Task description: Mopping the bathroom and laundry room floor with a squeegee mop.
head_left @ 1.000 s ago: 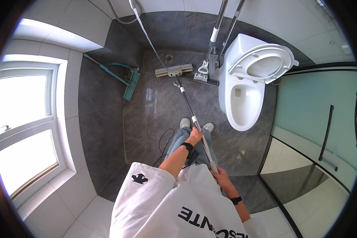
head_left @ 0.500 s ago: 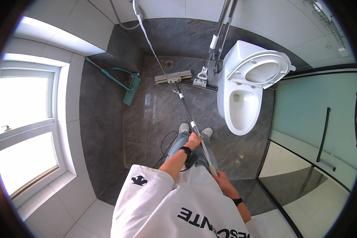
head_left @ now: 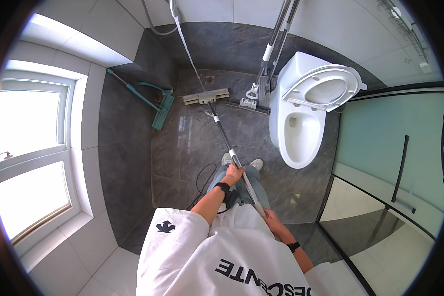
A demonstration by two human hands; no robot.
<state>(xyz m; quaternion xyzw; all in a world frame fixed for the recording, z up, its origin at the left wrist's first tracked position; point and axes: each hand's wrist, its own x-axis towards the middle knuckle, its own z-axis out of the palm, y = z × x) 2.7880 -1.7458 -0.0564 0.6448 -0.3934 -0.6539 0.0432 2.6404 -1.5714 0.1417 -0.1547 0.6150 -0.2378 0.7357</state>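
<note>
A long-handled mop (head_left: 222, 134) slants from my waist to the floor ahead of me. My left hand (head_left: 233, 174) is closed around the middle of its silver and dark pole. Lower down, my right hand (head_left: 273, 220) grips the pale end of the pole near my shirt. The wide, light grey mop head (head_left: 206, 96) lies near the far wall, slightly tilted, beside a floor drain (head_left: 209, 79). A thin whitish line (head_left: 185, 45) runs down from the wall to the mop head; whether it is water or a cord I cannot tell.
A white toilet (head_left: 301, 133) with its lid up stands at the right. Left of it, another flat mop (head_left: 249, 103) and poles lean against the wall. A teal mop (head_left: 164, 111) rests in the left corner. A black cable (head_left: 201, 180) lies by my feet.
The mop head has slid left, away from the leaning mop by the toilet. Both my hands have shifted slightly left with the pole, still gripping it.
</note>
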